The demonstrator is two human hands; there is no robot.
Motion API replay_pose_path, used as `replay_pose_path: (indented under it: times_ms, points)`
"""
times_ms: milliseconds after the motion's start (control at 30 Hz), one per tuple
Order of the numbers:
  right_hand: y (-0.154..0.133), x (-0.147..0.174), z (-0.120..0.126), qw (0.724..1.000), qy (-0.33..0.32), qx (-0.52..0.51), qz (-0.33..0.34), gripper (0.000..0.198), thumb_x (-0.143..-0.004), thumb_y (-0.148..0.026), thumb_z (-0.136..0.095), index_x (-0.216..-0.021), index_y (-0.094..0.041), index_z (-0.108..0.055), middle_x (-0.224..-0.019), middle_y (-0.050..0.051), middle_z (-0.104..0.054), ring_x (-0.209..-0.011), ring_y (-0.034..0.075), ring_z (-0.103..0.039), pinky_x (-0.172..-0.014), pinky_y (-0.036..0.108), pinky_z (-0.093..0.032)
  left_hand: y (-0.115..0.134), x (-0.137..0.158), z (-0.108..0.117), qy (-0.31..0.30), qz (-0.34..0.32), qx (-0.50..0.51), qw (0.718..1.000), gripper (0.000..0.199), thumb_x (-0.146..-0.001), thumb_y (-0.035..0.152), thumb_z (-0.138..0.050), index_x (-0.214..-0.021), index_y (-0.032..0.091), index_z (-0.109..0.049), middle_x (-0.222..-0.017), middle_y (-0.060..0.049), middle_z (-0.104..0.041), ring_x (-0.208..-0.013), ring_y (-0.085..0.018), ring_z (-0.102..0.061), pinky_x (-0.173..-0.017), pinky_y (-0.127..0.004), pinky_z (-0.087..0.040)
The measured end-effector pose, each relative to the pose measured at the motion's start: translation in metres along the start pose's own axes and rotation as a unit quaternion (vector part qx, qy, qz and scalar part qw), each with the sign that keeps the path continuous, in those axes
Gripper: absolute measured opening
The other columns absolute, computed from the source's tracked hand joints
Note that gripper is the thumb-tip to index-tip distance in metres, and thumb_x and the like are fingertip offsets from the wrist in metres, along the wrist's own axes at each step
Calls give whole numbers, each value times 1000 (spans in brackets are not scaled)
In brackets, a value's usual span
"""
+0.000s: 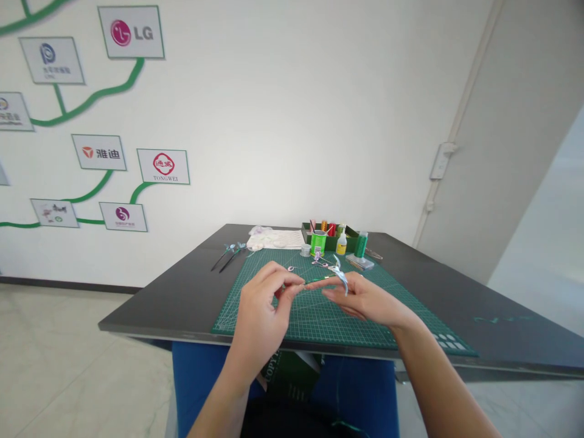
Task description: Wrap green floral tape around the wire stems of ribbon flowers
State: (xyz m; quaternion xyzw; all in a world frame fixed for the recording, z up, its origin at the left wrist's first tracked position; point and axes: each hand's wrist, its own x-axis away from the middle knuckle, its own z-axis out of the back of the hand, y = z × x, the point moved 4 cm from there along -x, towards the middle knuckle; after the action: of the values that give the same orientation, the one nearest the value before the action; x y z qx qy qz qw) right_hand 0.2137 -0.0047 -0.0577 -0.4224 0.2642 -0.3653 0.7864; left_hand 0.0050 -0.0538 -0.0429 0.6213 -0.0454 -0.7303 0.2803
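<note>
Above the cutting mat [314, 322], my left hand [269, 298] pinches the end of a thin green stem [314, 280] between thumb and fingertips. Pale blue petals [340, 278] sit at the stem's other end, making it look like a handmade flower. My right hand [365, 298] holds the flower near the petals, its index finger stretched along the stem towards my left fingertips. What lies inside the left pinch is hidden. Just beyond the hands, small pink-and-white looped pieces [318, 260] lie on the mat.
Several finished-looking blue flowers [233, 248] lie at the back left. Behind the mat stand a green can [318, 243], a glue bottle [341, 244], a green thread spool [361, 244] and a box of spools [351, 234]. White sheets [280, 238] lie by the wall.
</note>
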Motion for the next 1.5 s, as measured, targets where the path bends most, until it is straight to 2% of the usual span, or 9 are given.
replay_pose_path:
  times_ms: [333,467,600,767,833,967,1100,1267,1500]
  points:
    - [29,36,-45,981,33,-185,57,46,-103,-53,-67,-126,-14,-77,-45,-11,-42,-37,7,-32,-40,19,-25,-12,-1,-10,-14,86,108,990,15,-93,13,-69,-88,19,-81,-78,-2,-65,-62,-12,-54,-53,-22,-39]
    - [43,28,-47,903,242,-341,98,35,-95,-55,-75,-107,-22,-72,-73,0,-65,-61,16,-61,-46,23,-44,-17,-1,-12,-12,109,133,985,14,-91,15,-71,-86,19,-83,-78,-3,-65,-63,-12,-55,-54,-23,-40]
    - [47,28,-35,867,464,-175,50,43,-85,-62,-81,-87,-21,-66,-92,10,-72,-87,27,-70,-70,37,-59,-17,0,-10,-10,117,137,984,14,-90,16,-71,-85,19,-83,-78,-3,-65,-62,-12,-54,-54,-22,-41]
    - [29,48,-33,820,570,-25,51,27,-96,-47,-72,-98,-21,-71,-105,11,-72,-101,28,-64,-88,39,-52,-15,1,-9,-6,111,136,984,14,-90,15,-71,-85,20,-83,-78,-3,-65,-61,-12,-54,-53,-21,-40]
    - [17,54,-39,821,566,15,69,25,-100,-45,-66,-101,-20,-73,-108,12,-75,-101,28,-67,-90,39,-52,-13,2,-9,-9,108,136,985,14,-91,15,-70,-85,19,-82,-79,-3,-65,-61,-11,-54,-53,-21,-40]
    - [-2,43,-60,887,445,-65,111,30,-99,-47,-70,-114,-21,-75,-114,13,-80,-108,28,-73,-95,39,-58,-9,3,-12,-22,101,135,985,15,-91,13,-70,-87,19,-83,-78,-2,-63,-62,-12,-55,-52,-21,-41]
    - [-11,26,-82,911,352,-179,123,43,-95,-50,-76,-125,-19,-72,-88,8,-81,-85,25,-77,-84,38,-63,-6,4,-13,-35,92,120,988,18,-92,11,-68,-92,19,-84,-78,-3,-65,-63,-12,-56,-54,-22,-41]
    - [-12,23,-93,926,297,-224,69,57,-94,-56,-76,-131,-13,-73,-52,-4,-62,-47,14,-56,-51,26,-50,-6,4,-9,-26,79,87,993,16,-93,11,-68,-90,19,-82,-78,-2,-66,-60,-11,-54,-52,-21,-39]
    - [-5,43,-83,934,304,-176,60,48,-101,-55,-66,-116,-13,-83,-45,-7,-42,-40,8,-33,-44,23,-28,-7,5,-10,-27,66,66,995,17,-95,11,-67,-91,19,-82,-79,-2,-66,-61,-11,-56,-54,-22,-40]
